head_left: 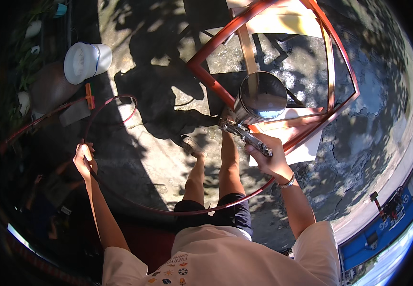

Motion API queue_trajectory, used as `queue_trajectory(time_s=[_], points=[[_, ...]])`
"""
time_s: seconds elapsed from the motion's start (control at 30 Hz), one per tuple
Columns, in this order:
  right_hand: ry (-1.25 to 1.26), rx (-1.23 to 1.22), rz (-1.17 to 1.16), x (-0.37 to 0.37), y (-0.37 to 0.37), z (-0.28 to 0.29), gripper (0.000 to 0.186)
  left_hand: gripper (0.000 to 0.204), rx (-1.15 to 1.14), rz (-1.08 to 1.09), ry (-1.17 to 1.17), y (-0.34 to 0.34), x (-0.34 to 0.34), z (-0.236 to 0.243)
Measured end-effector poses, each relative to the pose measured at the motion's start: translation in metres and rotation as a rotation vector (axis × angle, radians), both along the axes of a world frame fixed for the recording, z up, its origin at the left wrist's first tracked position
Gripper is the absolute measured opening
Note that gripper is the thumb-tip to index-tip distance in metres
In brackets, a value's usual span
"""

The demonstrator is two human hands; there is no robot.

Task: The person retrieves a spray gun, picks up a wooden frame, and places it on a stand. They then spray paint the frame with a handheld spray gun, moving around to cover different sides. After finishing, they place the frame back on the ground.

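My right hand (pixel 271 155) is wrapped round the handle of a metal spray gun (pixel 252 139). A shiny round metal cup (pixel 262 97) is on the gun, hanging over the near left side of a reddish-painted frame (pixel 211 82). Raised off to the left, my left hand (pixel 84 159) is closed round a dark red hose (pixel 205 211). The hose loops above that hand and sags across in front of my body toward my right forearm. Where it joins the gun is hidden.
Pale sheets (pixel 306 147) lie under the frame, with a wooden strip (pixel 247 50) across it. On the left are a white bucket (pixel 97 59), a dark rounded jar (pixel 51 88) and an orange-headed brush (pixel 90 96). My feet stand on sunlit, cracked concrete (pixel 354 133).
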State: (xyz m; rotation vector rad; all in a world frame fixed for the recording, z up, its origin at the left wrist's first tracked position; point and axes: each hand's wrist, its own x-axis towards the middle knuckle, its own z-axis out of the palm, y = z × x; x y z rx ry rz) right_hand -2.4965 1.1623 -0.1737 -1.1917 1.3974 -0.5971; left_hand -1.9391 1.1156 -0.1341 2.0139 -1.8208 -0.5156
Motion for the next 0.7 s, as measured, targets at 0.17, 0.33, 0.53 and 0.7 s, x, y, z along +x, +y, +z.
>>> queue_trajectory(time_s=[0.17, 0.33, 0.53, 0.7], points=[[0.109, -0.071, -0.24, -0.052, -0.066, -0.037, 0.023, 0.049, -0.032, -0.05, 0.052, -0.009, -0.008, -0.006], [0.178, -0.187, -0.417, -0.13, -0.158, -0.067, 0.031, 0.048, -0.099, -0.143, -0.014, -0.029, -0.031, -0.003], [0.427, -0.246, -0.507, -0.204, -0.243, -0.085, 0.036, 0.015, -0.137, -0.263, 0.175, -0.036, -0.043, -0.011], [0.695, -0.327, -0.554, -0.259, -0.294, -0.079, 0.047, 0.021, -0.124, -0.282, -0.012, -0.046, -0.079, -0.005]])
